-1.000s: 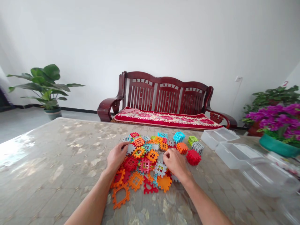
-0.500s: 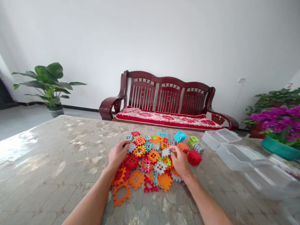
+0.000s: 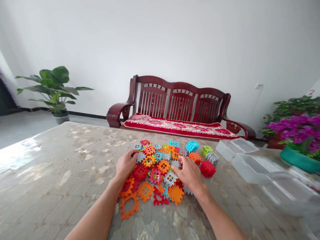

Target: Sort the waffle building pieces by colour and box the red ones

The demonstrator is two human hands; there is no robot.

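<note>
At the far left, a leafy green plant (image 3: 56,83) stands in a pot on the floor, beyond the patterned tabletop (image 3: 75,166). Just left of the lower centre, the left hand (image 3: 125,165) lies against the near-left edge of the pile, fingertips beside a grey piece (image 3: 141,157); whether it grips anything I can't fairly tell from this angle. An orange frame piece (image 3: 136,201) with a wide hole lies below it. The loose pile of notched pieces (image 3: 155,171), in red, orange, grey, blue and green, fills the lower centre, with a dark wooden bench (image 3: 170,85) behind. On the pile's right side, the right hand (image 3: 189,171) is open, thumb and forefinger parted around a grey plate (image 3: 175,163). Right of it are blue (image 3: 192,146), orange (image 3: 195,158), green, red (image 3: 208,169) and grey stacks, then clear plastic boxes (image 3: 246,166), and purple flowers (image 3: 297,130) at the right edge
</note>
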